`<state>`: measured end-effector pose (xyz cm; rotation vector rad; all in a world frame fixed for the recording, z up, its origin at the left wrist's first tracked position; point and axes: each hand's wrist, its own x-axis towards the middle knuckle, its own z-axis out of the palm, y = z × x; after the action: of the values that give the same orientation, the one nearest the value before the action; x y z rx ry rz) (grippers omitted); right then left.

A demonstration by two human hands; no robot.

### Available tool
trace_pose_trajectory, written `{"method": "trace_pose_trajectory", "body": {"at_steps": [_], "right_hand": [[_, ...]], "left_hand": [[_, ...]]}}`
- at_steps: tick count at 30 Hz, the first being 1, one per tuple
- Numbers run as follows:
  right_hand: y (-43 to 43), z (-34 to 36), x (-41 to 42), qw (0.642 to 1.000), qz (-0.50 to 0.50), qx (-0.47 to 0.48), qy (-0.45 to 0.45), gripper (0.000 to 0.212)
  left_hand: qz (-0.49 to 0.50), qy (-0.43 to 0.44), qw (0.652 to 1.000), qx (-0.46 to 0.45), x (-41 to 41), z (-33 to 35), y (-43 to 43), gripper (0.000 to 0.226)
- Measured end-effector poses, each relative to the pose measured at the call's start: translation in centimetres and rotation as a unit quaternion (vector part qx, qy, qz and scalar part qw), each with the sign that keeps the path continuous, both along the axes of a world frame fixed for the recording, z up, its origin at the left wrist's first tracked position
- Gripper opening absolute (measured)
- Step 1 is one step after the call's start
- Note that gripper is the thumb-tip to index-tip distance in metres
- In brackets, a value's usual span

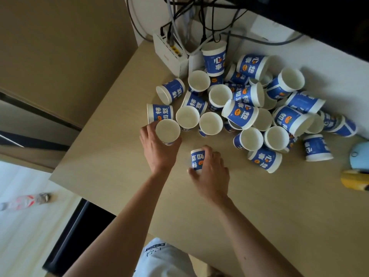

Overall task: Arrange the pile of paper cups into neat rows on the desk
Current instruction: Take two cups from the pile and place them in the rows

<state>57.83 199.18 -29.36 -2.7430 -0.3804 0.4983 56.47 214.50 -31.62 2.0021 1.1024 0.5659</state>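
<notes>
White router (172,55) with dark cables (204,31) stands at back; blue gadget (360,154) just beside yellow object (352,179)

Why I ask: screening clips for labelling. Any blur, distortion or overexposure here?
Head view: desk looks tilted and wide-angle stretched; cups slightly soft, print readable; floor at lower left overexposed; yellow object at the right edge blurred.
</notes>
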Motion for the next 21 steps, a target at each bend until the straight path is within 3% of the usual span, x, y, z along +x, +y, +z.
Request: {"method": "trace_pose_trajectory", "body": {"at_steps": [3, 6, 9, 12, 16, 18, 21], "right_hand": [[-0.1, 0.1, 0.7, 0.998, 0.018, -0.065, 0.019, 0.086], [-0.7, 0.3, 1.3, 0.998, 0.008, -0.054, 0.02, 0.084], [-1.7, 0.9, 2.1, 0.985, -0.101, 0.094, 0.101, 0.071], [-3.0, 1.6, 2.4, 0.926, -0.218, 0.26, 0.167, 0.067], [-4.3, 1.2, 2.1, 0.893, -0.25, 0.323, 0.188, 0.064], [-4.9, 0.3, 1.4, 0.901, -0.23, 0.322, 0.178, 0.057], [-5.6, -0.8, 0.1, 0.941, -0.166, 0.264, 0.134, 0.058]], "left_hand": [[-0.008, 0.01, 1.0, 0.016, -1.4, 0.1, -0.2, 0.076], [-0.026, 0.018, 0.999, 0.018, -2.8, 0.1, -0.6, 0.075], [-0.044, 0.022, 0.999, 0.021, -3.8, 0.2, -0.7, 0.077], [-0.058, 0.009, 0.998, 0.02, -4.5, 0.4, -0.5, 0.074], [-0.074, 0.009, 0.997, 0.004, -5.3, 0.5, -0.3, 0.073], [-0.076, 0.004, 0.997, 0.001, -5.6, 0.3, -0.3, 0.072], [-0.076, 0.003, 0.997, -0.011, -6.2, 0.1, -0.4, 0.072]]}}
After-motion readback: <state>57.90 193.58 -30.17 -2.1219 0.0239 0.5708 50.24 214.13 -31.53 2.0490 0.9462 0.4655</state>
